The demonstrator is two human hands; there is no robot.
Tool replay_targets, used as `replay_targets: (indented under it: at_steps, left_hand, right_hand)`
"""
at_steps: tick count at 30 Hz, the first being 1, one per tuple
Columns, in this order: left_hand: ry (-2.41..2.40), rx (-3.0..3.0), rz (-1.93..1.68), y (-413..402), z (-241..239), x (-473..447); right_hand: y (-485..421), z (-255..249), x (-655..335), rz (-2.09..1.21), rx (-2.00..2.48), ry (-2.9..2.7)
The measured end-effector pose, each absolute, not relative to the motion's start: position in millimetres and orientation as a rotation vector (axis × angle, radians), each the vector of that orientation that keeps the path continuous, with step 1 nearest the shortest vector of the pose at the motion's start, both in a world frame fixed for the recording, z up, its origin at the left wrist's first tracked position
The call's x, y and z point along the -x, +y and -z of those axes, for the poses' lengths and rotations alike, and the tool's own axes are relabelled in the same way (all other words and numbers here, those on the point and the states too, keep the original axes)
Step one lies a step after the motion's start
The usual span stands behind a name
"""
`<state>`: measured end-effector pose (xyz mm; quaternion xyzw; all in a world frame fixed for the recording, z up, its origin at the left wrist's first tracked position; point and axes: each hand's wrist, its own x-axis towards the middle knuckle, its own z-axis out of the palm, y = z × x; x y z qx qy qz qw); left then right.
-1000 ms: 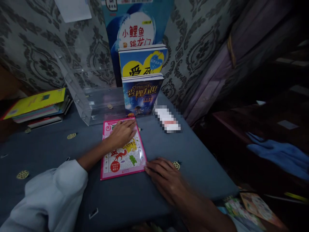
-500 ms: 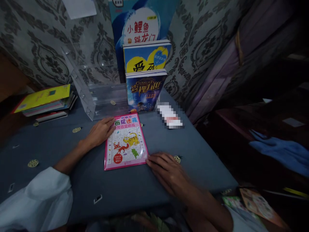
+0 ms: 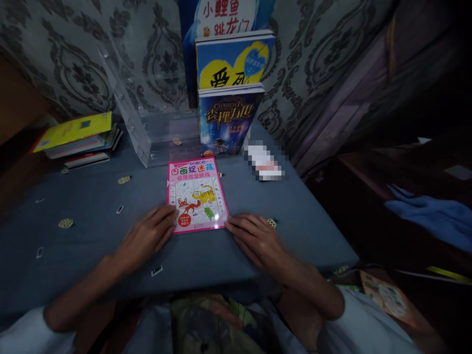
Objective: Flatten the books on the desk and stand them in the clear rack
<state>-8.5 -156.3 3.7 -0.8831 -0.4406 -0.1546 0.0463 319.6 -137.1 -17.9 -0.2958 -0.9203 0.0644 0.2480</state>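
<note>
Flanking the near corners of a pink-bordered hide-and-seek picture book (image 3: 196,195), both hands rest low with fingers together and slightly curved: the left hand (image 3: 149,235) touches its left edge, and the right hand (image 3: 260,237) meets its near right corner. Whether either one pinches the cover, I cannot tell. The book lies flat, cover up, on a grey-blue tablecloth (image 3: 206,263) printed with pineapples. Just beyond it stand a dark blue Charlie IX book (image 3: 226,120), a blue-and-yellow book (image 3: 236,61) behind that, and a taller blue carp storybook (image 3: 225,19) at the back. Left of these is a clear acrylic rack (image 3: 127,105); farther left, a stack of books (image 3: 77,137) lies with a yellow cover uppermost. A pixelated white item (image 3: 264,162) sits to the right of the standing books, and blue cloth (image 3: 431,214) lies at the far right, off the table.
</note>
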Motion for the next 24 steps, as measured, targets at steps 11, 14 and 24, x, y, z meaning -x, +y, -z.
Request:
replay_targets:
  at_steps: [11,14,24]
  left_hand:
    - [-1.274,2.608,0.681,-177,13,5]
    - [-1.304,2.635,0.66,-178,14,8]
    - [-1.407,2.63,0.766,-175,23,9]
  right_hand:
    - [-138,-8,-240,-0.32,0.798,-2.498]
    - [-137,-2,-198,-0.502,0.77,-2.509]
    - [-115,30,-235,-0.463,1.079,-2.526]
